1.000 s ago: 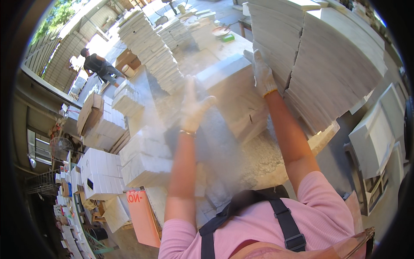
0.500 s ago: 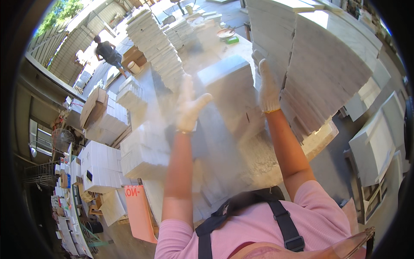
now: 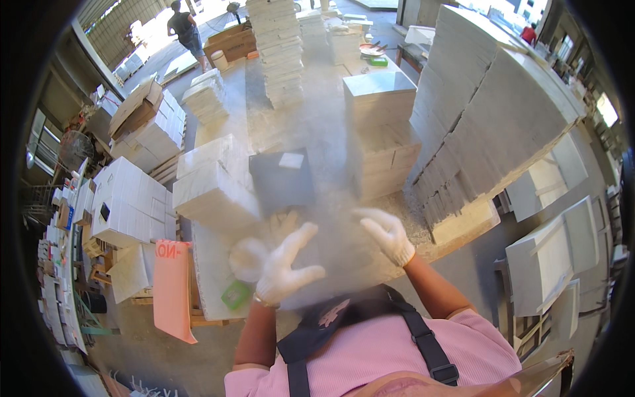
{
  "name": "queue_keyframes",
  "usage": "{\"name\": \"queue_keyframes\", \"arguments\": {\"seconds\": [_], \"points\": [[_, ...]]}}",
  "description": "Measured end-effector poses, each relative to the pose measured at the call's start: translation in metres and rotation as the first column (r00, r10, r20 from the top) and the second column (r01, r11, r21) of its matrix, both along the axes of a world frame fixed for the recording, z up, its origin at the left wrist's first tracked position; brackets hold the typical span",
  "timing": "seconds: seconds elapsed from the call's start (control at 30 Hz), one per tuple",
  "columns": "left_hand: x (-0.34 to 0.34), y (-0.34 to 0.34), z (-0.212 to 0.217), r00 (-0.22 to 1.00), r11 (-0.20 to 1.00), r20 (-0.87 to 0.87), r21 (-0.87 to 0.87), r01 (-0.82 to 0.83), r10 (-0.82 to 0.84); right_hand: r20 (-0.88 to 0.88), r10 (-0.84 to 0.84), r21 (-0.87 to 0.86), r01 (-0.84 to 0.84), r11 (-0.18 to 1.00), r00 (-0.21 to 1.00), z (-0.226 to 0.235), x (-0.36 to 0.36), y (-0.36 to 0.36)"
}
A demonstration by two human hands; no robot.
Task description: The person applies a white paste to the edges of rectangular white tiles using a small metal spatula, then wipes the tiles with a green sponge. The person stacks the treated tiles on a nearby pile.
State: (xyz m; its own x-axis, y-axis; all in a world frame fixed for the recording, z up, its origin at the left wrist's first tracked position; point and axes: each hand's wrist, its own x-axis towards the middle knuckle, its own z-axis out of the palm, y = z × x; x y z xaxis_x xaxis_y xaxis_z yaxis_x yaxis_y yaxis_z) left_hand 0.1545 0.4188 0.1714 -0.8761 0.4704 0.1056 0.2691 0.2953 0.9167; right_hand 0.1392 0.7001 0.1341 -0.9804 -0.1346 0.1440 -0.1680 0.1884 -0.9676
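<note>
My left hand (image 3: 284, 268), in a white glove, is raised over the near part of the workbench (image 3: 210, 281), thumb and fingers apart, holding nothing. Also gloved in white, my right hand (image 3: 387, 238) points its fingers inward, thumb slightly apart, with nothing visible in it. A blurred gap lies between the two palms. Beside my left hand are a pale round thing (image 3: 247, 258) and a green item (image 3: 235, 295), both too hazy to name. Just beyond it lies a dark square slab (image 3: 278, 188) with a small white tile (image 3: 291, 160) on top.
Stone tile stacks (image 3: 215, 182) stand left of the slab. A pale block stack (image 3: 380, 135) and tall leaning slabs (image 3: 489, 112) rise at right. White cartons (image 3: 132, 202) and an orange sheet (image 3: 172, 288) are at left. Another person (image 3: 184, 30) stands far off.
Both hands have come down and back toward my body. My view has shifted, bringing the dark slab, the small tile and the green item by my left hand into sight.
</note>
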Motion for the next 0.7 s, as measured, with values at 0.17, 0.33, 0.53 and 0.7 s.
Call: {"name": "queue_keyframes", "arguments": {"seconds": [0.17, 0.33, 0.53, 0.7], "points": [[0.085, -0.059, -0.028, 0.998, 0.996, 0.062, -0.088, -0.002, 0.008, 0.237, 0.124, 0.144, -0.161, 0.976, 0.963, -0.046, 0.07, -0.042], [0.153, -0.115, -0.054, 0.992, 0.994, 0.094, -0.075, -0.074, 0.081, 0.414, 0.219, 0.15, -0.304, 0.941, 0.883, -0.062, 0.115, -0.106], [0.225, -0.182, -0.069, 0.953, 0.946, 0.206, -0.283, -0.159, 0.222, 0.294, 0.526, 0.284, -0.598, 0.749, 0.798, -0.04, 0.152, -0.183], [0.284, -0.202, -0.073, 0.894, 0.831, 0.216, -0.5, -0.244, 0.392, 0.276, 0.681, 0.357, -0.73, 0.583, 0.678, -0.025, 0.163, -0.204]]}}
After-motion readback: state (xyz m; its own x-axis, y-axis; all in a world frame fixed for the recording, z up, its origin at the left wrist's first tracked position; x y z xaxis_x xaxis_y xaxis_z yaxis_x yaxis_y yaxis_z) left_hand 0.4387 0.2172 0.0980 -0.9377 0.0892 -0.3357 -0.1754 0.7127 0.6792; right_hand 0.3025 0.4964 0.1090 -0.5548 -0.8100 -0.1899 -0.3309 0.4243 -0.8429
